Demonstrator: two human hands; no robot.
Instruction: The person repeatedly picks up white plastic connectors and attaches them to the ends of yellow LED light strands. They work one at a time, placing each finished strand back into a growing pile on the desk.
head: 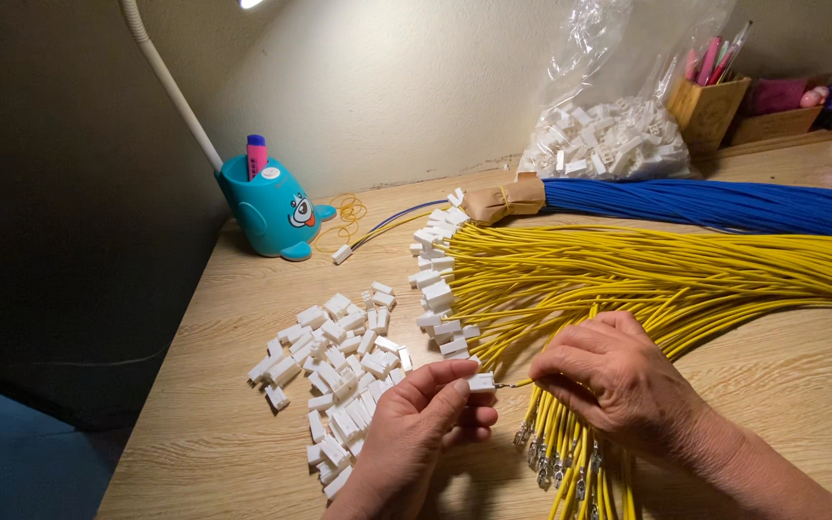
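Observation:
My left hand (416,429) pinches a small white plastic connector housing (481,382) between thumb and forefinger. My right hand (613,380) grips a yellow wire (522,383) whose metal terminal tip touches the housing. Under my right hand lies a fan of loose yellow wires with bare metal terminals (570,462). A pile of loose white housings (334,376) lies just left of my left hand. Yellow wires fitted with white housings (440,289) are spread out beyond my hands.
A big bundle of yellow wires (705,270) and a blue bundle (724,204) bound with brown tape run off to the right. A clear bag of white housings (609,144), a teal desk-lamp base (267,207), a wooden pen holder (707,106) stand at the back of the wooden table (782,376).

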